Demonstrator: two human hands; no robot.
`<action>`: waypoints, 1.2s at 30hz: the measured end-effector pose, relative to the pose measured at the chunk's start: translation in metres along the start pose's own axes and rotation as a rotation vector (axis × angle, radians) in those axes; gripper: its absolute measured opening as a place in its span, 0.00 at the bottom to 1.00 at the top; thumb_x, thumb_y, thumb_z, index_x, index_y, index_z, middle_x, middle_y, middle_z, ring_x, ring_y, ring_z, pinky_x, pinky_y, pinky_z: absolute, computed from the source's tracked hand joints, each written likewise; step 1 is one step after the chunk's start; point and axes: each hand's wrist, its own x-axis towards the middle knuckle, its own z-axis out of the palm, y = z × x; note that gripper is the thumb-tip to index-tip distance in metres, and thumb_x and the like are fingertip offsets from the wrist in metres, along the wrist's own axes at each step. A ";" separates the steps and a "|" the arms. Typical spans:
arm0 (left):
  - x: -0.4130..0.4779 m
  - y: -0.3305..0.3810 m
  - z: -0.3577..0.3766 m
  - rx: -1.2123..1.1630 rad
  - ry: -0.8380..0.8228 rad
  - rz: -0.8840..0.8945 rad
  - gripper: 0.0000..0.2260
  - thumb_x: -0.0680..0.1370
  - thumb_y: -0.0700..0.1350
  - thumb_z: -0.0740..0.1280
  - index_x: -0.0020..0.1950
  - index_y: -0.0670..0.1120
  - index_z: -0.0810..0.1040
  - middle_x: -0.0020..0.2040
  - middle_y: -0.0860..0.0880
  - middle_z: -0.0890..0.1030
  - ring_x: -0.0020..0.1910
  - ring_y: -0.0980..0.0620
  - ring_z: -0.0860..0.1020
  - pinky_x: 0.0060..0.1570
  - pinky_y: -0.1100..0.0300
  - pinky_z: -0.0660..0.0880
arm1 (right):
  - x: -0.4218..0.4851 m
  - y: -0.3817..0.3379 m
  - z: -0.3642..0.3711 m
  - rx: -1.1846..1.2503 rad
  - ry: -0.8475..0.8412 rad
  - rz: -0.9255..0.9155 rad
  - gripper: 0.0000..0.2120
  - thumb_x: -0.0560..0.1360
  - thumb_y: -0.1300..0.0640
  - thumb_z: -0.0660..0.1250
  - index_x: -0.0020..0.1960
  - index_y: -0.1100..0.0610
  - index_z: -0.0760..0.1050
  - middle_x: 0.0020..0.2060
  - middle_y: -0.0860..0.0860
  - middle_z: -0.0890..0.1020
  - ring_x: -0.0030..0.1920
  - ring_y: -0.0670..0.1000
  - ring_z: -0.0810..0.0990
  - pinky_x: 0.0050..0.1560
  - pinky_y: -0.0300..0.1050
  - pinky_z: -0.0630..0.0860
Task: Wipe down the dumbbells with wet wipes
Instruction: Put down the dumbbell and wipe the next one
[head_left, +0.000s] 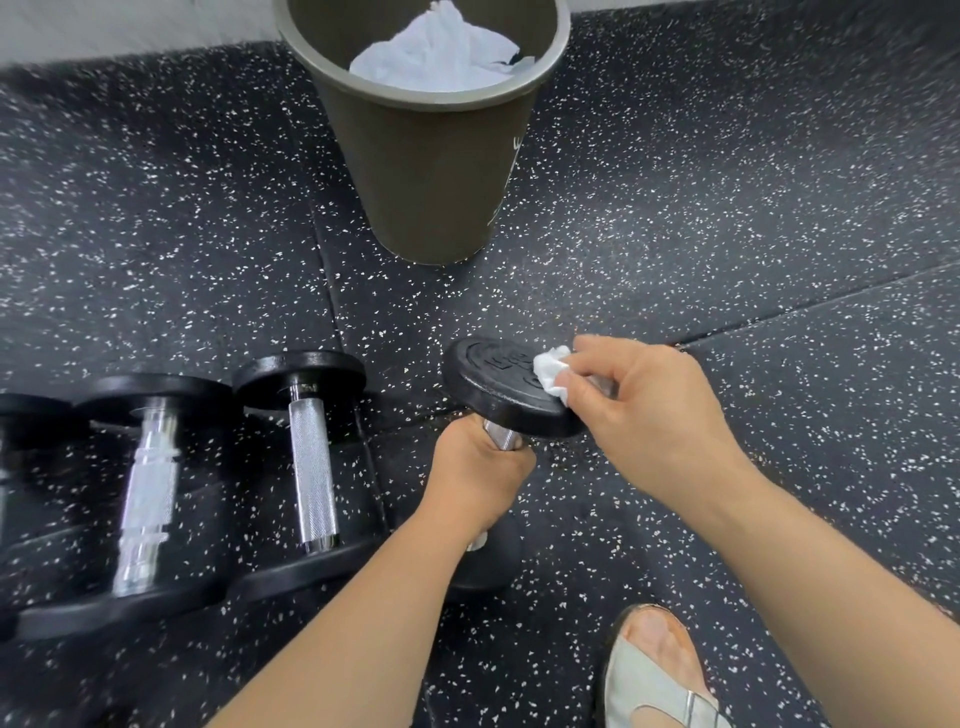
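Gym or workout room, black rubber floor (701, 208) flecked with white and laid in tiles, black dumbbells (306, 457) with metal handles lying side by side, bin (431, 171) standing on the floor

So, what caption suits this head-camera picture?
Left hand grips the dumbbell by its handle; right hand presses a wet wipe onto its top plate, bin behind.
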 end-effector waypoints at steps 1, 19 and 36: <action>0.000 0.000 0.000 0.002 -0.007 0.002 0.24 0.71 0.33 0.63 0.19 0.47 0.56 0.20 0.58 0.56 0.22 0.56 0.53 0.23 0.67 0.52 | -0.002 0.000 0.001 0.040 -0.027 0.006 0.09 0.77 0.47 0.64 0.50 0.47 0.82 0.30 0.38 0.78 0.34 0.43 0.75 0.43 0.45 0.74; 0.013 0.001 -0.011 -0.104 0.081 -0.087 0.16 0.71 0.33 0.65 0.30 0.47 0.63 0.24 0.51 0.64 0.22 0.54 0.60 0.22 0.66 0.58 | 0.060 -0.046 0.012 0.038 -0.419 -0.244 0.20 0.76 0.68 0.59 0.56 0.51 0.83 0.54 0.47 0.84 0.57 0.45 0.80 0.63 0.41 0.73; 0.006 0.001 -0.013 -0.121 0.058 -0.038 0.18 0.71 0.33 0.65 0.28 0.47 0.61 0.22 0.53 0.62 0.22 0.55 0.58 0.23 0.63 0.57 | 0.029 -0.042 0.009 0.102 -0.297 -0.294 0.13 0.76 0.66 0.62 0.51 0.57 0.83 0.48 0.50 0.86 0.49 0.39 0.82 0.52 0.51 0.79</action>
